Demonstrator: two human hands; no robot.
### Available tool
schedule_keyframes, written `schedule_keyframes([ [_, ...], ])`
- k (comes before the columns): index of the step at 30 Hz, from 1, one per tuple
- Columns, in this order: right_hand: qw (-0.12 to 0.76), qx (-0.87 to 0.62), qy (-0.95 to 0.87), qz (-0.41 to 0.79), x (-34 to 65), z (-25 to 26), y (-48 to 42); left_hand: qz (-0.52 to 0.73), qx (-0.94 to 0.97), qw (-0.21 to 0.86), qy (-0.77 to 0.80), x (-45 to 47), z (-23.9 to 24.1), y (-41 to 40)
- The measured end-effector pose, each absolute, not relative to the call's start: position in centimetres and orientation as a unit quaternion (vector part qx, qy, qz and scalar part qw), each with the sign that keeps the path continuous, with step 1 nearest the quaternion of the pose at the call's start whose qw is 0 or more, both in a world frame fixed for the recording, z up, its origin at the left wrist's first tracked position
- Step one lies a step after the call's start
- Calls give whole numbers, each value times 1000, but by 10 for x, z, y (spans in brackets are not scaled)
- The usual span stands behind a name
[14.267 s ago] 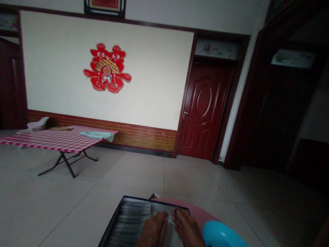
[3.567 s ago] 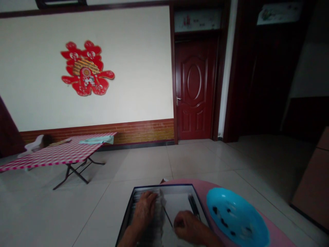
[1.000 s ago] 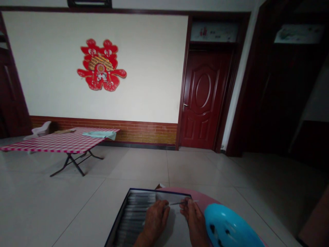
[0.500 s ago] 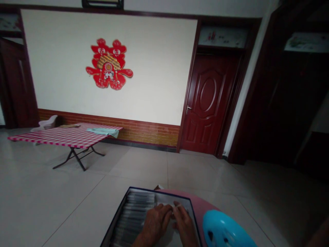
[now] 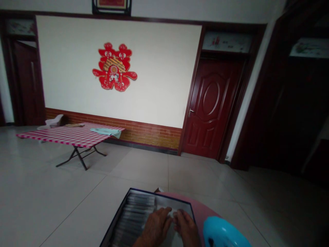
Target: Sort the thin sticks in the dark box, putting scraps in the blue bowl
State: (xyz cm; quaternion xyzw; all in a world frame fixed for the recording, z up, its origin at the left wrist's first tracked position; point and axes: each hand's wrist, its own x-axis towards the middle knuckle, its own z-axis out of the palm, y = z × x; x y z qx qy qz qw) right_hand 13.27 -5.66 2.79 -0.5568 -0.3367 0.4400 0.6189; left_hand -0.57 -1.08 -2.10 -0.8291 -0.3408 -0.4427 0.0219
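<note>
Over the right part of a shallow, dark-edged box [image 5: 164, 199], my left hand [image 5: 156, 226] and my right hand [image 5: 186, 227] work close together. Both have their fingers bent and pinched. A small pale bit shows between the fingertips, too small and blurred to name. Along the box's left side lies a row of several dark, slim pieces [image 5: 135, 214] that look wrapped in clear film. Part of the pale box bottom shows under my hands.
The box rests on a pink round-edged surface [image 5: 199, 209]. A bright blue plastic object [image 5: 223, 231] stands at its right. Further off are a folding table with a checked cloth [image 5: 69, 137], a pale chair [image 5: 54, 120] and a red door [image 5: 209, 103].
The view has tilted up slightly and turned a little left. My hands stay over the box, and their fingertips are slightly further apart.
</note>
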Motion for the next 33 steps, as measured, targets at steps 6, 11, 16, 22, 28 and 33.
schedule_keyframes([
  [6,590,-570,-383,424,129,21,-54,-417,-836,-77,-348,-5,-15,-15],
  [11,568,-572,-429,408,128,18,-54,-414,-836,-95,-347,-5,-6,-20],
  [16,580,-570,-456,361,128,15,-55,-415,-838,-84,-345,-7,-8,-17],
  [22,584,-579,-490,289,128,6,-53,-459,-831,-11,-314,-8,-16,-13],
  [28,574,-580,-519,255,132,0,-49,-451,-831,-2,-325,-8,-20,-11],
  [33,571,-573,-533,248,131,-2,-50,-454,-835,9,-311,-11,-17,-11],
])
